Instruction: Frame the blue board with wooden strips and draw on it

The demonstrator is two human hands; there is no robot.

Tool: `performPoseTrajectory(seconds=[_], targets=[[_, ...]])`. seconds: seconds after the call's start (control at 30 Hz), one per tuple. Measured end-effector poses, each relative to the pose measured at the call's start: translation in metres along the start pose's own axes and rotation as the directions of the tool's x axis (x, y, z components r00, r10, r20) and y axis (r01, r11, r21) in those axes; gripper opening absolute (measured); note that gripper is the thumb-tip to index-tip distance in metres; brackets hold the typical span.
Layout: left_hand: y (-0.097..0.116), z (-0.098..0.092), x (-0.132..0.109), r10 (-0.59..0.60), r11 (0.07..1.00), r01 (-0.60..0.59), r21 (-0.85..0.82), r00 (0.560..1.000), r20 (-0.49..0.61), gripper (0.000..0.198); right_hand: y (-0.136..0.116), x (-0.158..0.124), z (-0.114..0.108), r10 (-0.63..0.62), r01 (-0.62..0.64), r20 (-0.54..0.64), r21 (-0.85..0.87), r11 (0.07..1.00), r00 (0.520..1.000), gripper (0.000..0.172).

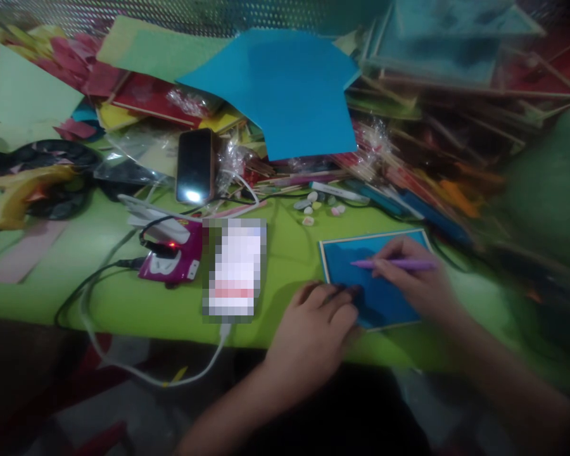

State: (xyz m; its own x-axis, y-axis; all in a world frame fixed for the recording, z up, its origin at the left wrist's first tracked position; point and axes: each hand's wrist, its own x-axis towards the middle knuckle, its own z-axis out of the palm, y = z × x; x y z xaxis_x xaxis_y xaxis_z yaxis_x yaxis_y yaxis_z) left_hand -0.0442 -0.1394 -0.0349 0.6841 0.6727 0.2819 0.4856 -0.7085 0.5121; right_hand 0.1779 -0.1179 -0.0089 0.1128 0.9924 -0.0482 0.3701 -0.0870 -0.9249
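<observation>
A blue square card [346, 259] with thin pale sticks along its edges lies on the green table. My right hand [411, 275] pinches a purple pen [415, 265] over the card, its tip pointing left. Whether the tip touches the surface I cannot tell. Resting on the card's lower left corner, my left hand [320, 323] lies palm down with its fingers bent and somewhat apart; it holds nothing that I can see.
Left of the card lie a phone with a lit, blurred screen [235, 266], a magenta power strip [190, 253] with cables, and a dark phone [194, 164]. Small stones [308, 206] and a white marker [339, 192] sit behind. Blue paper sheets [304, 95] and a yellow glue gun [28, 190] lie farther off.
</observation>
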Motion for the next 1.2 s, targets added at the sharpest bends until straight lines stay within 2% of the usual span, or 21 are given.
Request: performPoseTrajectory(seconds=[0.3, 0.53, 0.7, 0.87, 1.0, 1.07, 1.2], targets=[[-0.001, 0.0, 0.0, -0.004, 1.0, 0.004, -0.003, 1.0, 0.011, 0.017, 0.004, 0.001, -0.002, -0.016, 0.016, 0.047, -0.003, 1.0, 0.999, 0.02], [0.0, 0.001, 0.0, 0.0, 1.0, 0.0, -0.004, 1.0, -0.004, 0.019, -0.001, 0.002, 0.002, -0.008, 0.008, 0.001, -0.008, 1.0, 1.0, 0.012], [0.0, 0.0, 0.0, -0.002, 1.0, 0.002, -0.005, 1.0, 0.007, 0.018, -0.002, 0.002, 0.001, -0.003, 0.002, 0.043, 0.01, 1.0, 0.999, 0.023], [0.0, 0.001, 0.0, -0.007, 1.0, 0.007, -0.02, 1.0, 0.016, 0.017, -0.001, 0.002, 0.001, 0.012, -0.012, 0.002, 0.005, 1.0, 1.0, 0.021], [-0.001, -0.001, 0.0, -0.003, 0.996, 0.001, -0.085, 1.0, -0.024, 0.015, 0.0, 0.001, 0.0, -0.007, 0.006, 0.035, 0.035, 0.999, 0.999, 0.025], [-0.003, -0.004, 0.0, -0.031, 0.986, 0.016, -0.164, 0.995, -0.093, 0.014, 0.0, 0.0, -0.003, -0.012, 0.012, 0.001, 0.064, 0.998, 1.0, 0.025], [-0.007, -0.01, 0.001, -0.218, 0.931, 0.148, -0.332, 0.959, -0.182, 0.012, -0.004, -0.003, -0.008, -0.012, 0.035, -0.089, 0.265, 0.964, 0.996, 0.02]])
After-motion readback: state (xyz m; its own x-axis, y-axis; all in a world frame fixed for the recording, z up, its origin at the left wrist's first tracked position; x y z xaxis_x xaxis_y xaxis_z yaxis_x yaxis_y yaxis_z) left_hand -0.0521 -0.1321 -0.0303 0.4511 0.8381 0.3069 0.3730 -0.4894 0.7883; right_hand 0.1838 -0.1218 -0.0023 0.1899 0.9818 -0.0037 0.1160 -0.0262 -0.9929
